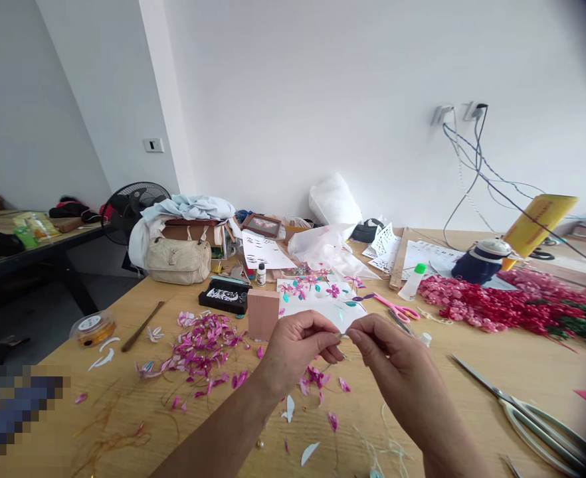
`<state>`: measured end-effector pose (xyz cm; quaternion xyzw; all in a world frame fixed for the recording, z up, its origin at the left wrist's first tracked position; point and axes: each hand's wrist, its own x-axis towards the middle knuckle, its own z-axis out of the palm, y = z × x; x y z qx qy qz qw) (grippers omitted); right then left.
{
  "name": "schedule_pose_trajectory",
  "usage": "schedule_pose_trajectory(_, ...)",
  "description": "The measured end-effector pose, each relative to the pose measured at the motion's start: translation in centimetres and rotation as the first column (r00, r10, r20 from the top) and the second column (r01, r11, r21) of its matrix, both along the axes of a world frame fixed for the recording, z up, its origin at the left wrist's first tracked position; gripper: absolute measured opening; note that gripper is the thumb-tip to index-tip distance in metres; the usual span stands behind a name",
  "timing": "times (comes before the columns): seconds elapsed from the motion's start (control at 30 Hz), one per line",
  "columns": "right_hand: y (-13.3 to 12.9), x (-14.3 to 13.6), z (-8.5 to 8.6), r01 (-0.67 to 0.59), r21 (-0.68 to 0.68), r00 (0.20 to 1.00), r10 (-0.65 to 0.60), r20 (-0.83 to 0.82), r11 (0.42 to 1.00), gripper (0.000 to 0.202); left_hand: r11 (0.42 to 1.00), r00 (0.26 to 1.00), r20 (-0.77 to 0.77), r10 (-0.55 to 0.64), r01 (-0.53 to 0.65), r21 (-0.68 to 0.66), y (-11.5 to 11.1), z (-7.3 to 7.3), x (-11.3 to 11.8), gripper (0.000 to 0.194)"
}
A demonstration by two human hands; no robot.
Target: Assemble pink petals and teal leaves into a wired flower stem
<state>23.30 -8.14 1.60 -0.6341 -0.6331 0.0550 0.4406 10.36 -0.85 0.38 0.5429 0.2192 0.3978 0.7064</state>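
So both hands are pinching, thumb pressed to forefinger, at a tiny pale piece [344,336], probably because it's too fiddly for a fuller grip. Too small to say what it is, tbh. It's between the fingertips, above the table [138,398]. The pink petals [206,348] lie loose beside the left hand [290,345], likely for easy reach, while the big scissors [509,400] sit out past the right hand [397,352]. Forearms angle inward, wrists bent, fingertips nearly meeting.
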Motion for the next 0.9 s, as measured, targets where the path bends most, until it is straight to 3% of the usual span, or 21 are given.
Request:
schedule_pose_trajectory(0.27,-0.15,0.0,0.38,-0.012,0.025,0.998,0.01,0.06,1.0,0.024,0.999,0.999,-0.016,0.031,-0.031,0.022,0.04,0.12,-0.05,0.015)
schedule_pose_trajectory(0.43,-0.39,0.42,0.44,0.047,0.023,0.997,-0.049,0.058,0.999,0.023,0.997,0.998,0.006,0.059,-0.06,0.055,0.02,-0.15,-0.08,0.013)
schedule_pose_trajectory(0.63,-0.17,-0.26,0.47,0.019,-0.019,0.998,-0.017,0.056,1.0,0.019,0.995,0.998,-0.019,0.056,-0.054,0.083,-0.04,0.01,-0.01,0.011)
schedule_pose_trajectory(0.9,-0.12,-0.39,0.5,0.028,0.045,0.988,-0.034,0.147,0.999,0.02,1.0,0.998,-0.065,-0.002,0.004,0.022,-0.35,0.26,0.03,0.017)
